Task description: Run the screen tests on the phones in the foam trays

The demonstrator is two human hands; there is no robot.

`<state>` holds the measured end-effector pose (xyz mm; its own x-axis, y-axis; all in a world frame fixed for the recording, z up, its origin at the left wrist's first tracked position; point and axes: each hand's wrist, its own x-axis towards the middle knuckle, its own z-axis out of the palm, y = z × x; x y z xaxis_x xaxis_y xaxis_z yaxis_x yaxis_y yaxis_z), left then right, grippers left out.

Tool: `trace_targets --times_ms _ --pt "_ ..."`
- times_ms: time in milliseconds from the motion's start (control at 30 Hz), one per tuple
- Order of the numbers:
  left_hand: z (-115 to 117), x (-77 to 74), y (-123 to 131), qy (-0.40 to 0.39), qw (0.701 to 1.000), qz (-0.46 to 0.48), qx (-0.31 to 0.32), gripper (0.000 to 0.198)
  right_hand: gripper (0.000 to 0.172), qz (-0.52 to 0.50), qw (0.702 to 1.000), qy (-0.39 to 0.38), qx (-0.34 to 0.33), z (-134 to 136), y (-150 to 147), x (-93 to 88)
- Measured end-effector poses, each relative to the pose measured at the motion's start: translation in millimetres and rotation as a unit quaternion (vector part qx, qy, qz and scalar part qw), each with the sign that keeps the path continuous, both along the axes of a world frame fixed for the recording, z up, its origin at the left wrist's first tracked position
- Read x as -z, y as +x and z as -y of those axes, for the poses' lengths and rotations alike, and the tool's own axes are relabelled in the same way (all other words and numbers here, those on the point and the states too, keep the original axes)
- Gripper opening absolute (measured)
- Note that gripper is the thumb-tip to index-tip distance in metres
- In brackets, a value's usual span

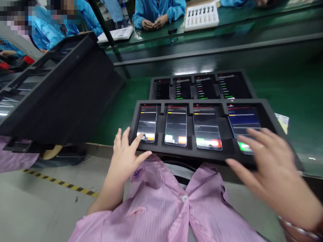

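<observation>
Over the near edge of the black foam tray (209, 102), our left hand (123, 158) lies open with its fingers spread, holding nothing, just beside the lower corner of the leftmost of four phones (146, 123). Our right hand (270, 164), blurred, is also open and appears empty, spread over the lower end of the rightmost phone (243, 127); we cannot tell whether it touches the screen. Each phone sits lit in its own compartment. Behind this tray, a second black tray (202, 75) holds four more lit phones on the green counter (282, 87). To our left, a large black tray (58, 97) stands steeply tilted. Farther off, a co-worker's hands (153, 24) meet beside a white tray (201, 16).
</observation>
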<state>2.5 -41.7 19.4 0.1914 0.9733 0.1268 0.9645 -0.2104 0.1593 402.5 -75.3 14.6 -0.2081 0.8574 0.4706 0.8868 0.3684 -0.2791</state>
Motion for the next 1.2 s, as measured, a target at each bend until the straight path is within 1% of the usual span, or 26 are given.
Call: trace_targets --times_ms 67,133,200,267,367,433,533,600,667,767,900,967,1033,1200 --pt "1 -1.4 14 0.031 0.998 0.017 0.044 0.071 0.058 0.044 0.998 0.006 -0.052 -4 -30 3.4" --pt "0 0.8 29 0.045 0.992 0.030 0.110 0.072 0.057 0.086 0.995 0.001 -0.054 -8 -52 9.7" --pt "-3 5.9 42 0.047 0.985 0.025 0.164 0.071 0.059 0.108 0.993 -0.011 -0.034 -8 -60 14.4" --pt "-7 11.5 51 0.053 0.981 0.011 0.184 0.068 0.060 0.110 0.994 -0.011 -0.020 -6 -55 14.5" --pt "-11 17.5 56 0.065 0.980 0.003 0.188 0.067 0.058 0.093 0.996 0.011 0.001 6 -31 9.7" --pt "-11 19.7 56 0.078 0.979 0.006 0.190 0.071 0.058 0.089 0.996 0.017 0.021 16 -14 9.3" --pt "-9 20.7 56 0.089 0.978 0.006 0.189 0.078 0.058 0.103 0.994 0.007 0.039 26 5 15.9" --pt "-8 19.2 57 0.085 0.979 0.009 0.185 0.079 0.057 0.102 0.994 0.011 0.038 26 10 20.3" --pt "-8 15.7 57 0.071 0.982 0.021 0.174 0.079 0.055 0.081 0.996 0.029 0.031 22 8 20.7" --pt "-15 7.8 58 0.046 0.985 0.049 0.161 0.079 0.055 0.043 0.998 0.044 0.014 7 -3 15.1" --pt "-36 1.6 63 0.066 0.983 0.074 0.157 0.070 0.060 0.031 0.999 -0.003 -0.029 -17 -21 11.9" --pt "-45 3.1 67 0.079 0.981 0.086 0.152 0.063 0.062 0.041 0.998 -0.015 -0.046 -25 -28 14.7" --pt "-50 6.5 70 0.086 0.981 0.093 0.148 0.057 0.062 0.055 0.997 -0.006 -0.051 -30 -33 18.1" --pt "-48 12.6 72 0.110 0.978 0.090 0.154 0.043 0.060 0.068 0.996 0.017 -0.061 -30 -35 21.7"
